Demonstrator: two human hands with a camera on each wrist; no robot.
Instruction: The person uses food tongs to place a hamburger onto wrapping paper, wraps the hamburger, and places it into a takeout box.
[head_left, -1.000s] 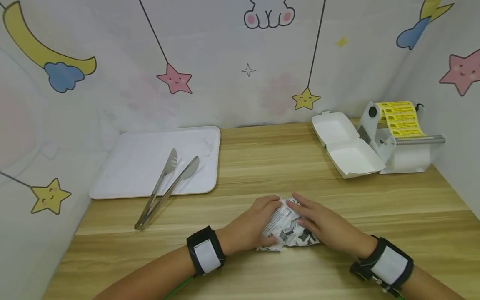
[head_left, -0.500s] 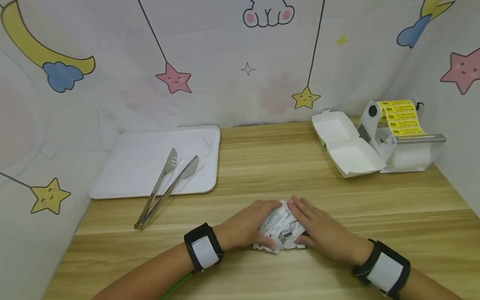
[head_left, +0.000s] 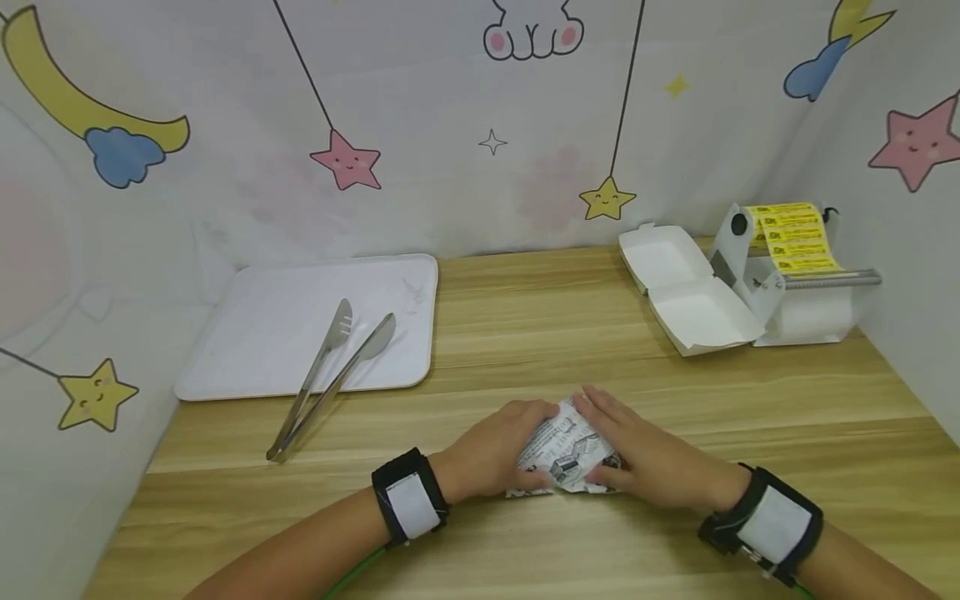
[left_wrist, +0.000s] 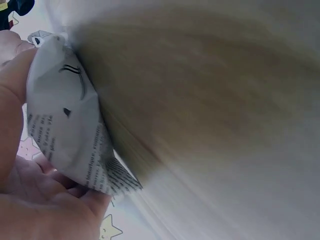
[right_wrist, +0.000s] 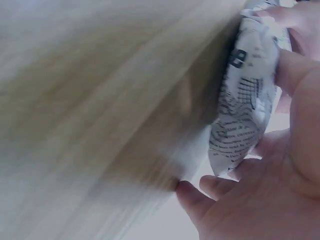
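Note:
A packet wrapped in newsprint-patterned paper (head_left: 564, 454) lies on the wooden table in front of me, its contents hidden. From the left, my left hand (head_left: 491, 450) holds it with the thumb along the near edge and the fingers at the far side. My right hand (head_left: 645, 454) grips the opposite side, thumb near and fingers across the top right. In the left wrist view, the creased paper (left_wrist: 65, 120) sits between thumb and fingers, a pointed corner sticking out. The right wrist view shows the wrapper's folded side (right_wrist: 245, 100) against the right hand's thumb and fingers.
Metal tongs (head_left: 330, 379) lie partly on a white tray (head_left: 255, 333) at the left, handle end on the table. At the back right, an open white clamshell box (head_left: 701, 312) stands against a label dispenser (head_left: 772, 275) with a yellow label roll. A printed cloth hangs behind.
My right hand has moved in along the packet, its thumb now at the near edge. The paper flap that stuck out at the right is tucked closer, and the packet looks narrower.

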